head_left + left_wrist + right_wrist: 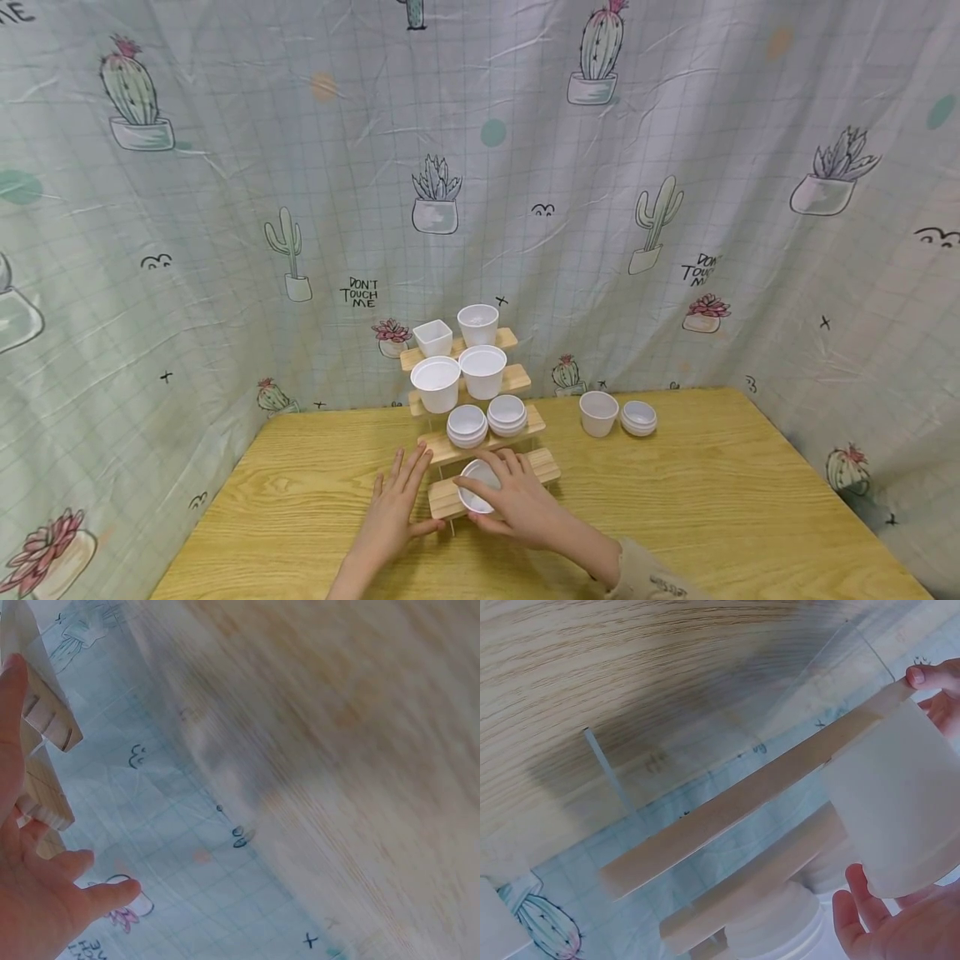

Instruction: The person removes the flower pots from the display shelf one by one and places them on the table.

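Observation:
A tiered wooden stand [540, 463] holds white plastic pots on its planks. On the lowest plank sits a white pot [476, 497], partly covered by my right hand [517, 504], which grips it around the rim. The right wrist view shows this pot [900, 802] standing against the plank [727, 810], with the right fingers [866, 904] at its rim. My left hand [392, 510] has its fingers spread and rests at the left ends of the lower planks. In the left wrist view the left hand [41, 900] lies beside the plank ends [52, 720].
Two round jars [467, 427] sit on the plank above. Higher up are two larger pots [435, 385], then a square pot [432, 337] and a round pot [478, 325]. To the right on the wooden table [675, 500] stand another pot [598, 414] and a jar [638, 418]. A cactus-print curtain [495, 250] hangs behind.

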A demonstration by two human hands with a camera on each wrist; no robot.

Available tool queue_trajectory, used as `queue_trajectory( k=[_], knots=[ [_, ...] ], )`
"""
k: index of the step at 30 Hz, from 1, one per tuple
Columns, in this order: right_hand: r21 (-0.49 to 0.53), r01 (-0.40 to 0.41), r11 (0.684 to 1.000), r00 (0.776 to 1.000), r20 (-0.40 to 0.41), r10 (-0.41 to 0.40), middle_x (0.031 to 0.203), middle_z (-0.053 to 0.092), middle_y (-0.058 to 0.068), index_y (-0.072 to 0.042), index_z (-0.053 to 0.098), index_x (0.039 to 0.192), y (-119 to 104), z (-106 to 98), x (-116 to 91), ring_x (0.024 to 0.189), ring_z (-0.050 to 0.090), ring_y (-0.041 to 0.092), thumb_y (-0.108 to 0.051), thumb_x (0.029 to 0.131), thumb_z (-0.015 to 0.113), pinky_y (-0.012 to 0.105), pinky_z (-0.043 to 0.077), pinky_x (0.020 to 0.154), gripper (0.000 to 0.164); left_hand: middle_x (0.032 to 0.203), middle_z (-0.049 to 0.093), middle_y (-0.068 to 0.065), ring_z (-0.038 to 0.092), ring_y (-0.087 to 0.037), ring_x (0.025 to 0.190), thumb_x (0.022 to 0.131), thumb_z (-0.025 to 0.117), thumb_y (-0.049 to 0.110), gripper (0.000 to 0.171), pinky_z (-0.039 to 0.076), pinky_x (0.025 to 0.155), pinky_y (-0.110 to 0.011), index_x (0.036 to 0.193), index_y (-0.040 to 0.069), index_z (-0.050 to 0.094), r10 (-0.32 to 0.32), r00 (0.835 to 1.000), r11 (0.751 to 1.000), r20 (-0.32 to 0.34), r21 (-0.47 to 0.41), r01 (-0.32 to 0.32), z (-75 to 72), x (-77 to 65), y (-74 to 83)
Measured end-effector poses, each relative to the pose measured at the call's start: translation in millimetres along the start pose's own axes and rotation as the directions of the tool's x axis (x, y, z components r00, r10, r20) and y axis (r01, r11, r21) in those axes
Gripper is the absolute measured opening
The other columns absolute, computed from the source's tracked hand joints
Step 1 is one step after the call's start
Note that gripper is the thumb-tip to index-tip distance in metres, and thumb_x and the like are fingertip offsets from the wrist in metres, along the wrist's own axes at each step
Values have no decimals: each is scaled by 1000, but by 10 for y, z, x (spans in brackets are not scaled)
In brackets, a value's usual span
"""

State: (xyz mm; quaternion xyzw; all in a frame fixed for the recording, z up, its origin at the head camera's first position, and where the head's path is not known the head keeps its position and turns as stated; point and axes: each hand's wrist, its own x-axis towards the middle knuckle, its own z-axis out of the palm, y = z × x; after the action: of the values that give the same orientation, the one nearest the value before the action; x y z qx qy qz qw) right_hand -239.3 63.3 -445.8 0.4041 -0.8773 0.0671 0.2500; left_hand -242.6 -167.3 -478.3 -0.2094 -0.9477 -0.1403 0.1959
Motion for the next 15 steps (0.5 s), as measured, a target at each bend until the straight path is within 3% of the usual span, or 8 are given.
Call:
queue_trajectory(
  k=[6, 15],
  knots=[
    [33, -3, 999, 1000, 10, 2, 132, 40, 9, -32, 46, 127, 24, -36, -41, 109, 40, 24, -51, 89, 39, 44, 40, 85, 43, 149, 22, -4, 23, -42, 131, 59, 74, 48, 102, 28, 92, -70, 141, 14, 25, 4, 1000, 1000, -1, 8, -4, -7, 3, 4],
    [58, -30, 998, 999, 27, 28, 132, 38, 6, -32, 46, 127, 111, -95, -160, 109, 40, 23, -50, 87, 44, 44, 39, 86, 43, 149, 21, -3, 25, -43, 131, 59, 73, 49, 102, 27, 92, -70, 142, 15, 24, -3, 1000, 1000, 6, -5, 3, 6, 8, -10]
  ],
)
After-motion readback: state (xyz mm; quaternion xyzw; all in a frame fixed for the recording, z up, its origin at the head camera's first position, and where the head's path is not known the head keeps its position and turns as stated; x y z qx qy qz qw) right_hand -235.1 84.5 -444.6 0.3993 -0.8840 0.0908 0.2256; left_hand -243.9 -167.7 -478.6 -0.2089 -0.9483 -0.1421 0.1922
